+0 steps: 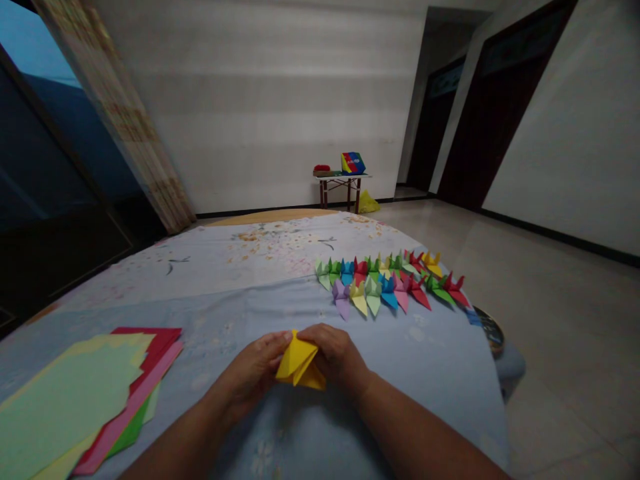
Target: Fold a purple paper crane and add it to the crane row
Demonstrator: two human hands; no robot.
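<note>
Between my two hands is a partly folded piece of yellow origami paper [300, 363], its flaps standing apart at the lower side. My left hand [260, 367] grips its left edge, with the thumb near the top point. On the other side, my right hand [337, 353] is closed on the upper right of the paper; some of its fingers are hidden behind the folds. Beyond the hands, to the right, folded paper cranes [373, 297] in several colours stand in rows on the cloth.
Loose sheets of coloured paper [70, 387] lie stacked at the left. A floral tablecloth [240, 260] covers the round table. Past the right edge sits a stool-like object [507, 367]. By the far wall, a small table [343, 177] carries a colourful box [353, 163].
</note>
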